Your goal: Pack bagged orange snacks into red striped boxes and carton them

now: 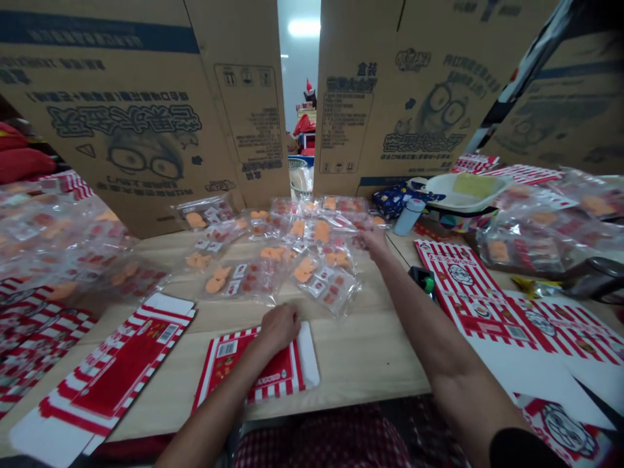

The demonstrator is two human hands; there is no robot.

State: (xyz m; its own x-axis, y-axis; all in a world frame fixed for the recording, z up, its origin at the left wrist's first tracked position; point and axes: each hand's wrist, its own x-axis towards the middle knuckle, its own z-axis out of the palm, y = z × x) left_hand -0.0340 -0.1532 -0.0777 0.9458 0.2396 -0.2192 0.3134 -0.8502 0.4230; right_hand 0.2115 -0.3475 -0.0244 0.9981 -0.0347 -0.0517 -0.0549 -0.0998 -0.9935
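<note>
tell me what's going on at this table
A person is working bare-handed at a wooden table. Their left hand rests on a red-and-white striped carton lying in front of them. Their right hand is stretched out to the clear packets toward the far side; whether it grips one is hard to tell. Another striped carton lies to the left, and big cardboard panels stand behind the packets.
</note>
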